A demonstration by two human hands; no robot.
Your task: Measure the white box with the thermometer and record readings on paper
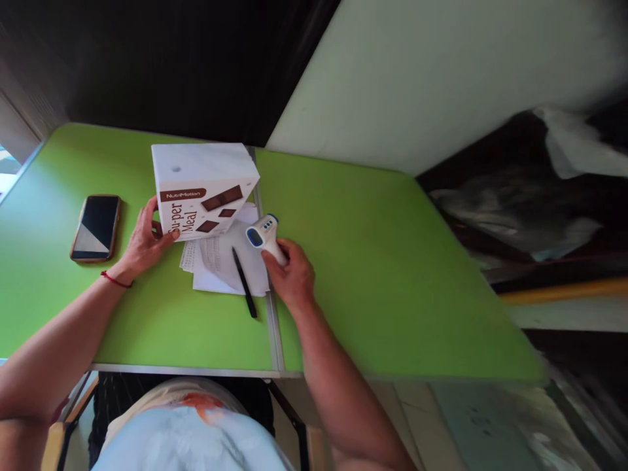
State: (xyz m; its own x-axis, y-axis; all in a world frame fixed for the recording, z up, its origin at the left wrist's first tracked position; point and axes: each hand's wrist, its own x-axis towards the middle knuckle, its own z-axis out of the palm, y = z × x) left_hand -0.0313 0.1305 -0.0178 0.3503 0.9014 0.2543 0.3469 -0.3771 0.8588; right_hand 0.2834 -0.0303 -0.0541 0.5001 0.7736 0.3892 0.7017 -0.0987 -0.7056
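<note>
My left hand [146, 241] grips the lower left corner of a white and brown box [206, 190] printed "Su-per Meal". The box is tilted, its front turned toward me, above some papers [209, 273]. In my right hand [295, 276] is a white and blue infrared thermometer [267, 234], held by its handle with its small screen facing up. Across the papers lies a black pen [244, 281], its lower end on the table. Part of the papers is hidden behind the box.
A smartphone [97, 227] lies on the left of the green table [383, 275]. A metal seam [273, 333] crosses the tabletop. Behind stand a dark panel [171, 65] and a pale wall [417, 78]. Plastic-wrapped things [515, 209] sit on a shelf at right.
</note>
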